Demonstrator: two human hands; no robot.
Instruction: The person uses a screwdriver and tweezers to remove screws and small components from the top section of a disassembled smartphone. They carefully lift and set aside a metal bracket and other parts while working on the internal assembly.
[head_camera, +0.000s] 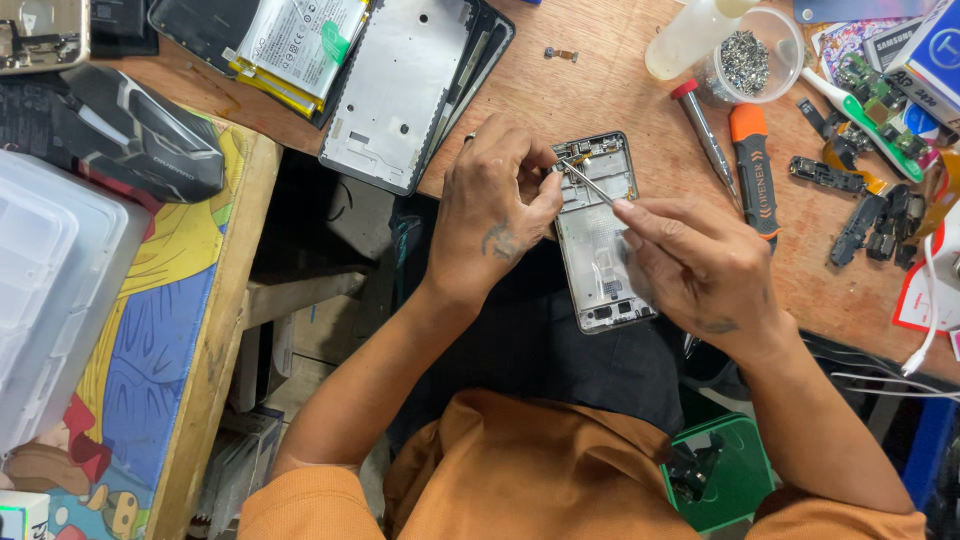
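Observation:
An opened phone frame (598, 255) lies at the near edge of the wooden bench, its insides facing up. My left hand (497, 210) grips its upper left corner, fingers curled at the top edge. My right hand (700, 270) rests over the frame's right side and pinches thin metal tweezers (588, 182). The tweezer tips touch a small gold-coloured part near the frame's top left, close to my left fingertips.
A red-tipped screwdriver (705, 130) and an orange-handled tool (753, 170) lie right of the frame. A cup of screws (752, 55), loose black parts (870, 215), a silver back plate (395, 90), a battery (295, 45), a computer mouse (140, 130) and clear plastic boxes (50, 280) surround it.

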